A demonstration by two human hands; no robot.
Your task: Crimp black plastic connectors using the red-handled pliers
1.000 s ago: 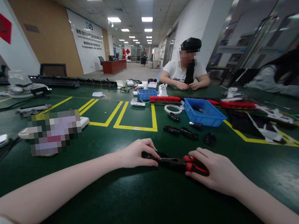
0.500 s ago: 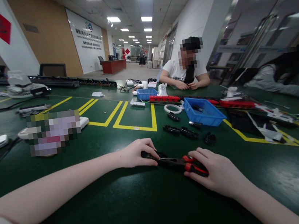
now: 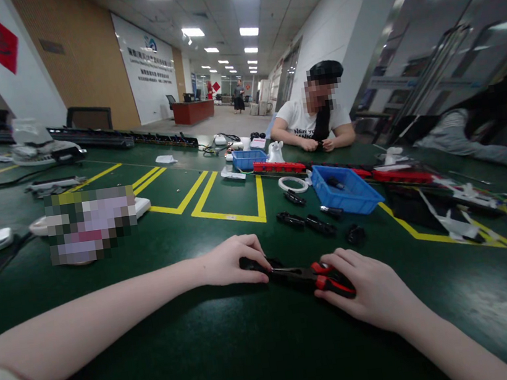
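My right hand (image 3: 363,281) is closed around the red and black handles of a pair of pliers (image 3: 298,274), whose narrow jaws point left. My left hand (image 3: 235,261) is closed on a small black part (image 3: 251,265), held low over the green table (image 3: 238,354). The plier tips meet or nearly meet this part by my left fingertips; whether they grip it I cannot tell. Beyond the pliers lie several black parts (image 3: 320,225) of similar look.
A blue bin (image 3: 347,190) with dark parts inside stands behind the loose pieces, beside a white ring coil (image 3: 293,185). A phone-like object (image 3: 96,235), partly blurred out, lies at left. Across the table a person (image 3: 318,116) handles something small.
My right hand and the pliers have shifted very slightly to the right. My left hand has stayed nearly in place, still holding the black part.
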